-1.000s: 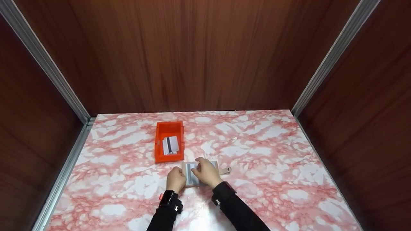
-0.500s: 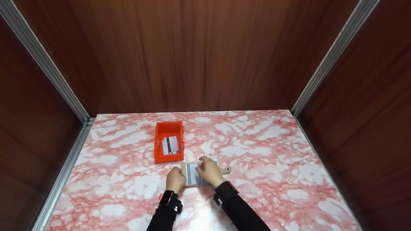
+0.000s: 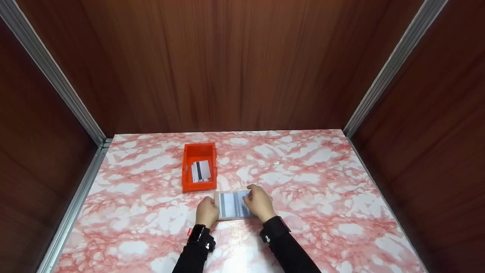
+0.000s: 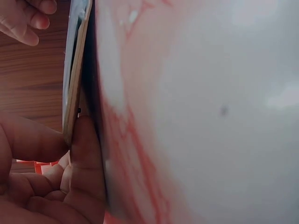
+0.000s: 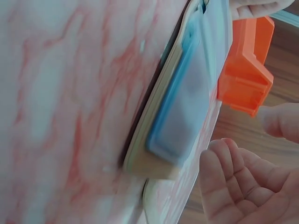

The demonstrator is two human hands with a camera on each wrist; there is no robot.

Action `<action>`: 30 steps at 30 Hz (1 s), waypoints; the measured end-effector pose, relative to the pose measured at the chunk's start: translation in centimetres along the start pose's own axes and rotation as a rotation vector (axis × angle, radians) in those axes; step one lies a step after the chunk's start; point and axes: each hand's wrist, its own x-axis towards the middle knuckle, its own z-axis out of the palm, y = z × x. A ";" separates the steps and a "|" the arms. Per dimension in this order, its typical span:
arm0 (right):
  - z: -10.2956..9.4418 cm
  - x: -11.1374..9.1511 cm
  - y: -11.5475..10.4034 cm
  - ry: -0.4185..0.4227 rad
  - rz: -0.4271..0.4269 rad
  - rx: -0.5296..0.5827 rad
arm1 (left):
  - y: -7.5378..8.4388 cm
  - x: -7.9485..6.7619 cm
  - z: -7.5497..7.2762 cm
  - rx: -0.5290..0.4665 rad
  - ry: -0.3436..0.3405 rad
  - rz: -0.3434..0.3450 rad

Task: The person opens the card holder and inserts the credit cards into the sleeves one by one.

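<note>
One spread card wallet [image 3: 228, 206]
Left hand [image 3: 207, 211] pinches its left edge; right hand [image 3: 261, 203], grip apart, is at its right end; orange bin [image 3: 199, 187] beyond it.

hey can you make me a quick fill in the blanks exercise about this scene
In the head view, the left hand pinches the card holder by its ____ end.
The right hand holds ____.
In the right wrist view, the bin is coloured ____.
Both sleeves are coloured ____.

Missing words: left; nothing; orange; black.
</note>
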 end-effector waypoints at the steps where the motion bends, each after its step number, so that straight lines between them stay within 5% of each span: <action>1: -0.1 -0.1 0.1 0.004 0.003 -0.005 | 0.0 0.0 0.0 0.000 0.002 0.003; 30: -0.2 -2.1 3.0 0.033 0.039 -0.110 | -0.2 0.1 0.2 0.000 0.006 0.004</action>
